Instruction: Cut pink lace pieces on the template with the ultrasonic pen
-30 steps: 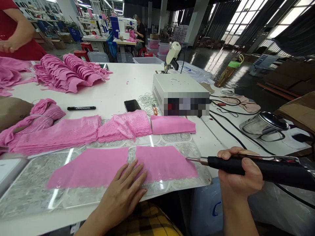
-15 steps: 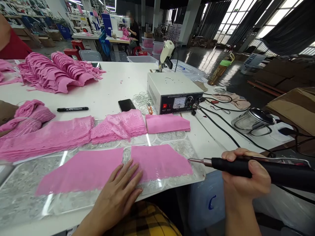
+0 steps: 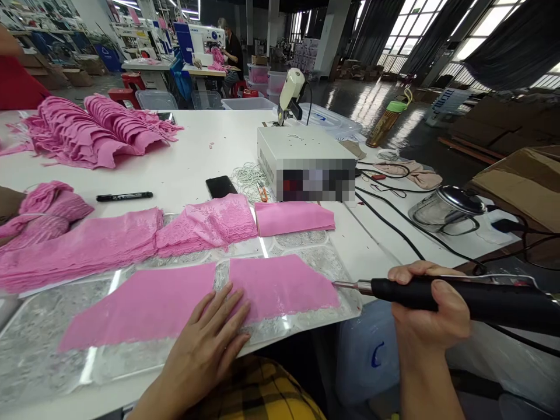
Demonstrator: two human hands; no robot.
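Two flat pink fabric pieces lie side by side on a clear-topped, grey-patterned mat [image 3: 345, 262]. My left hand [image 3: 212, 344] lies flat with fingers spread across the gap, touching the left piece [image 3: 144, 306] and the right piece [image 3: 280, 286]. My right hand [image 3: 431, 309] is wrapped round a corded hand tool [image 3: 406, 294] with a thick black handle and a thin metal tip. That tip touches or nearly touches the slanted right edge of the right piece. Behind the pieces are a lace stack [image 3: 210, 224], a longer pink stack [image 3: 87, 245] and a small pink stack [image 3: 295, 219].
A control box [image 3: 306, 143] with cables [image 3: 389, 219] stands behind, its front blurred. Nearby are a phone [image 3: 221, 186], a marker [image 3: 125, 197], orange snips [image 3: 262, 193] and a glass mug [image 3: 444, 210]. Gathered pink pieces [image 3: 96, 131] lie back left. A person [image 3: 231, 52] sits at a sewing machine.
The whole view has shifted slightly to the left. Both hands, the tool tip and the fabric pieces keep about the same places relative to each other.
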